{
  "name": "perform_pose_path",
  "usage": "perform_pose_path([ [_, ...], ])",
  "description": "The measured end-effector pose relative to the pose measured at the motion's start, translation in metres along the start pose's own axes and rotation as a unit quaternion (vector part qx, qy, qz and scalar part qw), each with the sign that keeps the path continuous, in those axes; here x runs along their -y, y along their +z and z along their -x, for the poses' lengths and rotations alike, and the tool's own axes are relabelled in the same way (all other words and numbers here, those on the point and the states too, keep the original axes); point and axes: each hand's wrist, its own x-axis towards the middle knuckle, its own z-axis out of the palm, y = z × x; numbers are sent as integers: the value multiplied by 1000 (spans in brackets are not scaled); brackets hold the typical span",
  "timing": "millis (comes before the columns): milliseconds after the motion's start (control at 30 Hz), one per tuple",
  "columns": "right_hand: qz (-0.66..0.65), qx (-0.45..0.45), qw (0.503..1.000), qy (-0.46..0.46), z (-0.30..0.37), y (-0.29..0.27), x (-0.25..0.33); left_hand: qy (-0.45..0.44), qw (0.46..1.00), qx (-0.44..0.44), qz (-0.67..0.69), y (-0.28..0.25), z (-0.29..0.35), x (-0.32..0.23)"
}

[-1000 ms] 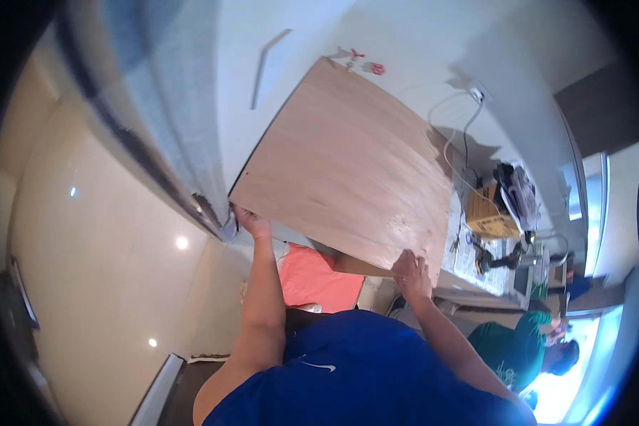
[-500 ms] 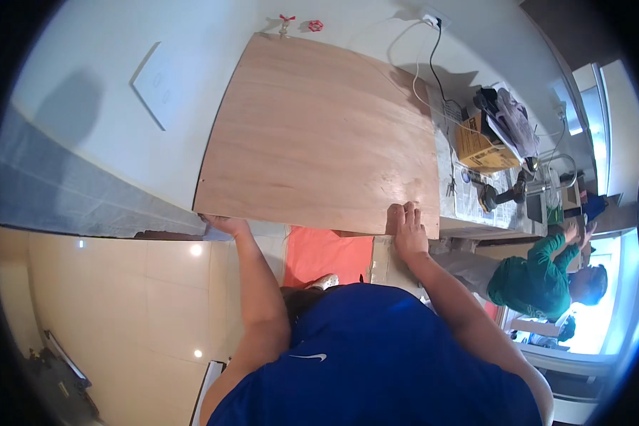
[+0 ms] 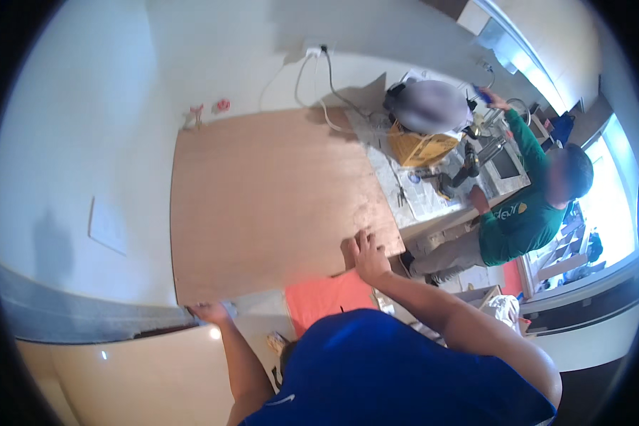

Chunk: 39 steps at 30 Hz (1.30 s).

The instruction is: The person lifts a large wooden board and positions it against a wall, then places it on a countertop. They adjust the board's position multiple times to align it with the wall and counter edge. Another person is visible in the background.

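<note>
A large sheet of plywood point(image 3: 270, 206) lies flat over the counter, its far edge against the wall. At its near left corner my left hand point(image 3: 209, 312) grips the edge, with some fingers hidden by the board. My right hand point(image 3: 368, 257) holds the near edge close to the right corner; its fingers bend over the top face and the thumb is out of sight. A coral-red sheet point(image 3: 326, 302) shows below the board, between my arms.
Right of the plywood, the counter carries a yellow box point(image 3: 422, 148) and a cordless drill point(image 3: 468, 162). Cables hang from a wall socket point(image 3: 314, 52). Red-handled valves point(image 3: 195, 112) jut from the wall behind. A person in green point(image 3: 522, 220) stands by the sink point(image 3: 508, 162).
My view has swung to the right, so the board sits lower and further left. Both hands keep their places on it. The other person now faces the counter, one arm stretched toward the wall.
</note>
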Motion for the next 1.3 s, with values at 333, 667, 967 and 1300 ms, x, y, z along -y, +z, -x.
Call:
perform_pose_path([
  [333,-60,-12,997,39,6,9,2,-79,961,24,-264,22,43,-91],
  [667,-193,-26,981,15,16,13,-11,-261,935,20,-238,62,58,-130],
  [967,-326,-16,944,-47,21,-9,-51,-321,902,52,-284,65,49,-148],
  [1300,-546,-165,818,79,41,4,-117,-230,941,75,-236,57,63,-118],
])
